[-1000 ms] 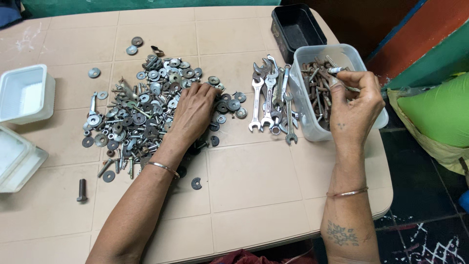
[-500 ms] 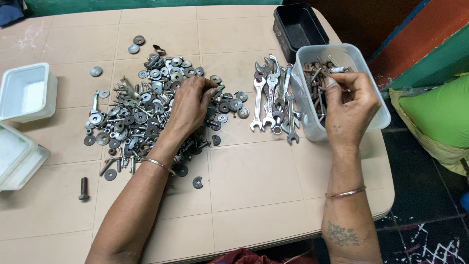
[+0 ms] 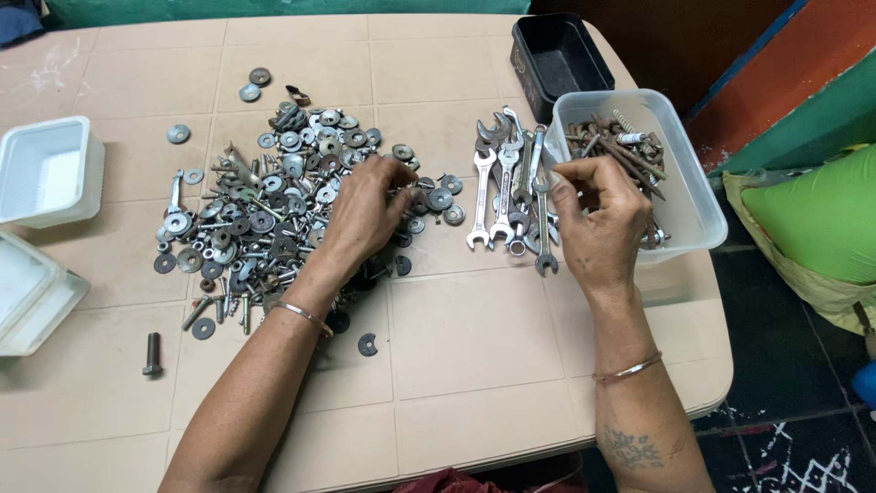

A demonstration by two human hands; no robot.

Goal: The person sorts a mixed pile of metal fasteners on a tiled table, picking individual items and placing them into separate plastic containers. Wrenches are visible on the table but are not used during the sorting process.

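Note:
My left hand (image 3: 365, 215) lies palm down on the right side of a pile of washers, nuts and bolts (image 3: 265, 215) on the tan tiled table (image 3: 474, 338). Its fingertips curl onto the parts at the pile's edge, and what they grip is hidden. My right hand (image 3: 598, 215) hovers, fingers loosely bent, at the left rim of a clear plastic tub (image 3: 693, 196) that holds rusty bolts and screws. Nothing shows in that hand. A row of steel spanners (image 3: 506, 192) lies between the two hands, just left of the right thumb.
A black rectangular box (image 3: 557, 55) stands behind the tub. Two white trays (image 3: 46, 173) (image 3: 32, 292) sit at the table's left edge. A lone bolt (image 3: 152, 353) and a broken washer (image 3: 367, 344) lie in front of the pile. A green bag (image 3: 812, 219) is on the floor to the right.
My right hand has drawn back from over the tub to its left rim, and the bolt it held is gone. My left hand has shifted right across the pile and curled its fingers.

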